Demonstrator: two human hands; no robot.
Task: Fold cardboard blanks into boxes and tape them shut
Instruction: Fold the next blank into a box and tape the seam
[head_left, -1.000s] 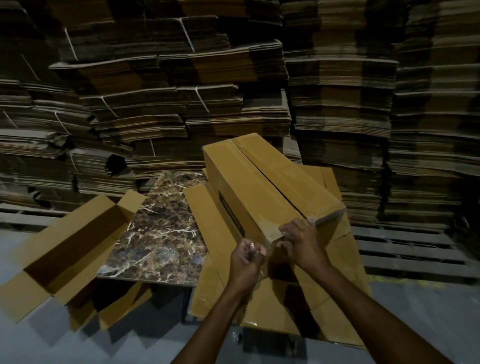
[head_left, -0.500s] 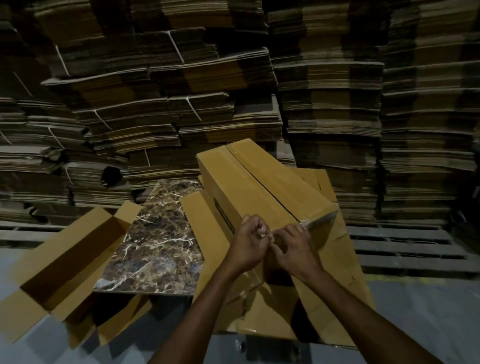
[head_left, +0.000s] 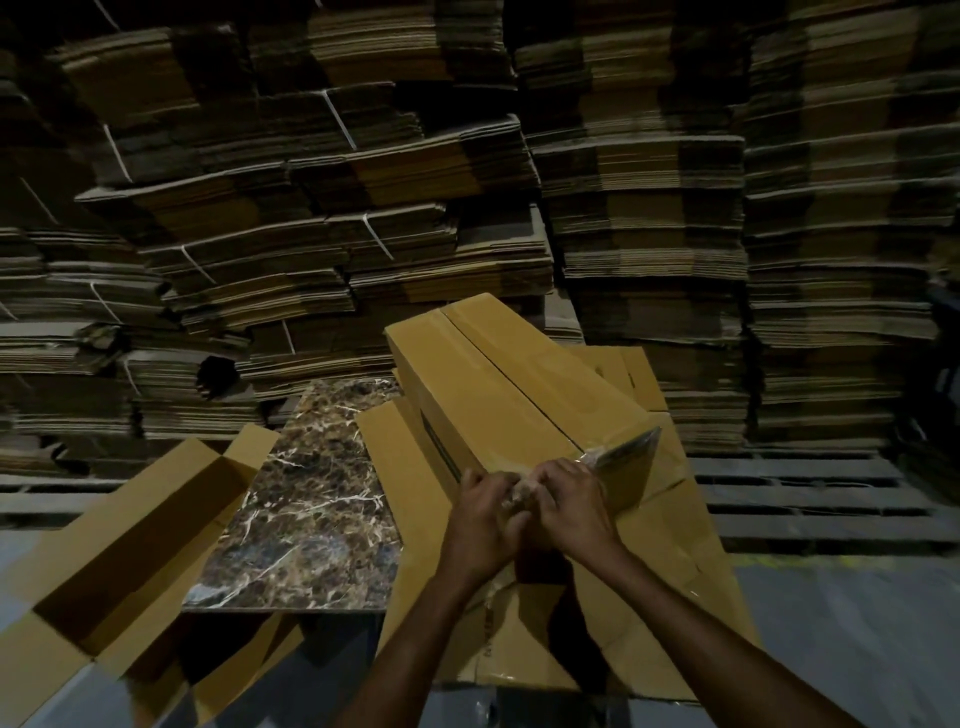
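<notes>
The long box (head_left: 498, 395) lies on flat blanks (head_left: 675, 597) beside the marble worktop (head_left: 311, 519). The left hand (head_left: 480, 512) and right hand (head_left: 569, 506) are curled, pinching clear tape (head_left: 519, 496) at its near end. It looks best to pull the tape tight, then rub it flat over the edge.

The box (head_left: 498, 395) is smooth, matt tan cardboard; the clear tape (head_left: 626, 451) on it shines glossy. The slab (head_left: 322, 499) looks like polished brown marble. Stacked blanks (head_left: 363, 218) show rough corrugated edges. The pallets (head_left: 810, 499) are bare wood.
</notes>
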